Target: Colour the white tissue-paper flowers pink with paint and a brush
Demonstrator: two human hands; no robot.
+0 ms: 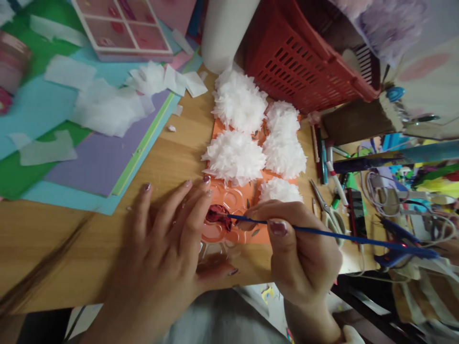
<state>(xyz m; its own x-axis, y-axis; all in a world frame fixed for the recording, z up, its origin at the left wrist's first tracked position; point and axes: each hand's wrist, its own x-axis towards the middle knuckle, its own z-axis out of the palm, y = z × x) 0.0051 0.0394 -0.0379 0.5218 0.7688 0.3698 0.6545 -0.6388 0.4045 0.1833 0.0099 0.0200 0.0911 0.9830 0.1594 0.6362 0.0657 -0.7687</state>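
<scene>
My right hand [301, 248] pinches a thin blue paintbrush [330, 233], its tip in dark red paint [218, 216]. The paint sits in a well of a clear plastic palette [233, 196] with round wells. My left hand [168, 243] lies with fingers apart at the palette's left side, thumb stretched along its near edge; it holds nothing. Beneath the palette shows an orange sheet [263, 235]. Fluffy white paper puffs [234, 155] cover its far part, and another puff [280, 190] is just beyond my right hand.
Coloured paper sheets [93, 162] with white tissue pieces [107, 107] lie left, below a compartment box [125, 28]. A white cylinder [225, 33] and red basket [287, 62] stand behind. Scissors [326, 208], markers [336, 181] and a blue glue gun [398, 243] are on the right.
</scene>
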